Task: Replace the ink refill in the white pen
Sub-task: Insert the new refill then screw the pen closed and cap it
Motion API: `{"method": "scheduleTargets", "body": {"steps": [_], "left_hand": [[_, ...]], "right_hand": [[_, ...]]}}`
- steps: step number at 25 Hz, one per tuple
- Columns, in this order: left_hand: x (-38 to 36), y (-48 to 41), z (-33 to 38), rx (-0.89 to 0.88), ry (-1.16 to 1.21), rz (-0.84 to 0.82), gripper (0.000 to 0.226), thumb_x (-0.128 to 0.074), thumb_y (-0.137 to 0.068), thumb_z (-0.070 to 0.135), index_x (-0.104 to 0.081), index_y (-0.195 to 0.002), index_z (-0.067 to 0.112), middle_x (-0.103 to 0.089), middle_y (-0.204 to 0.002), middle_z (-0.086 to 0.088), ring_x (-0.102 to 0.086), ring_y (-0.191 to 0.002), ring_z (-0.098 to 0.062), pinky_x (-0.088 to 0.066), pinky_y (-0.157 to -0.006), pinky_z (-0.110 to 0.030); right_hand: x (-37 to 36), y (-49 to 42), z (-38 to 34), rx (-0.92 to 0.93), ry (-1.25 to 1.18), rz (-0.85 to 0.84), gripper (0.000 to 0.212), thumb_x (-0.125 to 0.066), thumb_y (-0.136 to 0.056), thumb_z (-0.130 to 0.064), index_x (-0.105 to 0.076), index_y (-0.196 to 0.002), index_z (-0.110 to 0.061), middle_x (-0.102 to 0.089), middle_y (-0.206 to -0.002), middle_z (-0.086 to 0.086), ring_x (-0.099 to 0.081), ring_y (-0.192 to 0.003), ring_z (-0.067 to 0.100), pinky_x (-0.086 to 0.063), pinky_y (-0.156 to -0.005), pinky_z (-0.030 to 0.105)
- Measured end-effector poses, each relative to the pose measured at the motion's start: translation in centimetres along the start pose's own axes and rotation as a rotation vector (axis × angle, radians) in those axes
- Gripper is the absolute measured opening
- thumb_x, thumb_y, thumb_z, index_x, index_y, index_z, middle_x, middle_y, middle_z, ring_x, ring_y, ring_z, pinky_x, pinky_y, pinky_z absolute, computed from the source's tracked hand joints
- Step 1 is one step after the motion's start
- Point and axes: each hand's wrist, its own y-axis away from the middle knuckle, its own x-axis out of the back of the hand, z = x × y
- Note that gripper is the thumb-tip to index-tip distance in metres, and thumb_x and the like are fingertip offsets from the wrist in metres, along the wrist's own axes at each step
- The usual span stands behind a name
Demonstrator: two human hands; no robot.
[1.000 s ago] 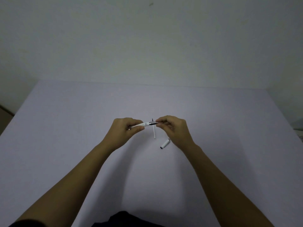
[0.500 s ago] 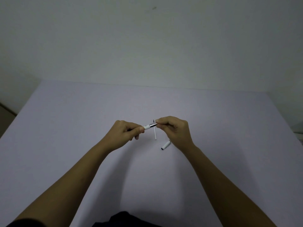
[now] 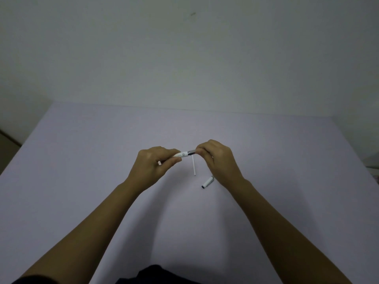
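While the two hands stay raised together over the pale lilac tabletop, less of the slim white plastic pen barrel shows than a second ago: the left hand has slid up it, so only a short printed white stretch and the silver metal collar remain visible between the fists. That closing gap suggests the front section is being seated or screwed back onto the barrel, so reassembly looks close to finished, though whether the threads are fully home cannot be told. The left hand is curled around the barrel; the right hand pinches the end at the collar, its fingertips bunched tight. Just below the gap between the hands, a thin white plastic refill tube lies on the surface, touched by neither hand, and is probably the spent one. Nearer the person, beside the right wrist, rests the white cylindrical pen cap, not yet refitted.
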Motion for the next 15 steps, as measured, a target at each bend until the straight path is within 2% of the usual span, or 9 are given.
{"method": "scheduleTargets", "body": {"steps": [3,5,7,9,10,13,15], "left_hand": [[0.0,0.1,0.1,-0.038,-0.039,0.021,0.021,-0.06,-0.084,0.03,-0.072,-0.096,0.017,-0.07,-0.066,0.0,-0.05,-0.06,-0.01,-0.036,-0.058,-0.011],[0.2,-0.2,0.1,-0.061,-0.05,0.009,0.02,-0.061,-0.084,0.029,-0.072,-0.095,0.017,-0.072,-0.071,0.002,-0.051,-0.062,-0.01,-0.036,-0.059,-0.011],[0.5,-0.6,0.2,-0.054,-0.034,-0.002,0.017,-0.063,-0.083,0.025,-0.072,-0.095,0.017,-0.072,-0.07,0.002,-0.051,-0.063,-0.011,-0.036,-0.059,-0.009],[0.5,-0.8,0.3,-0.011,-0.004,0.002,0.018,-0.062,-0.083,0.026,-0.072,-0.097,0.019,-0.07,-0.065,0.0,-0.052,-0.063,-0.011,-0.036,-0.058,-0.009],[0.5,-0.9,0.4,0.007,0.007,0.007,0.019,-0.062,-0.084,0.027,-0.072,-0.097,0.02,-0.069,-0.063,-0.001,-0.052,-0.063,-0.012,-0.036,-0.057,-0.009],[0.5,-0.8,0.5,0.017,0.038,0.005,0.018,-0.062,-0.084,0.028,-0.072,-0.096,0.021,-0.067,-0.061,-0.002,-0.053,-0.062,-0.013,-0.036,-0.056,-0.011],[0.7,-0.8,0.4,-0.003,0.036,-0.005,0.017,-0.062,-0.083,0.028,-0.072,-0.095,0.021,-0.069,-0.063,0.0,-0.054,-0.063,-0.013,-0.037,-0.056,-0.011]], "right_hand": [[0.5,-0.3,-0.5,-0.069,-0.005,-0.085,0.032,-0.049,-0.095,-0.018,-0.066,-0.073,-0.004,-0.055,-0.059,-0.005,-0.048,-0.059,0.015,-0.036,-0.063,0.026],[0.8,-0.4,-0.5,-0.089,-0.051,-0.094,0.036,-0.046,-0.096,-0.019,-0.067,-0.071,-0.004,-0.055,-0.058,-0.003,-0.054,-0.059,0.021,-0.042,-0.063,0.031],[1.0,-0.4,-0.7,-0.053,-0.063,-0.113,0.023,-0.05,-0.094,-0.019,-0.068,-0.094,-0.005,-0.064,-0.073,0.005,-0.059,-0.07,0.018,-0.047,-0.071,0.028],[1.2,-0.3,-1.0,-0.065,-0.141,-0.136,0.028,-0.057,-0.09,-0.023,-0.058,-0.115,-0.011,-0.063,-0.085,-0.001,-0.059,-0.079,0.004,-0.047,-0.078,0.013],[1.3,-0.4,-1.0,-0.069,-0.173,-0.14,0.03,-0.06,-0.088,-0.022,-0.055,-0.116,-0.013,-0.061,-0.087,-0.005,-0.059,-0.081,0.001,-0.046,-0.08,0.009],[1.9,-0.6,-1.0,0.025,-0.126,-0.113,0.013,-0.061,-0.087,-0.011,-0.061,-0.1,-0.009,-0.063,-0.086,-0.007,-0.061,-0.077,0.006,-0.046,-0.076,0.006],[2.2,-0.9,-1.0,0.046,-0.087,-0.122,0.011,-0.057,-0.09,-0.015,-0.065,-0.09,-0.007,-0.067,-0.079,-0.004,-0.063,-0.07,0.012,-0.051,-0.07,0.015]]}}
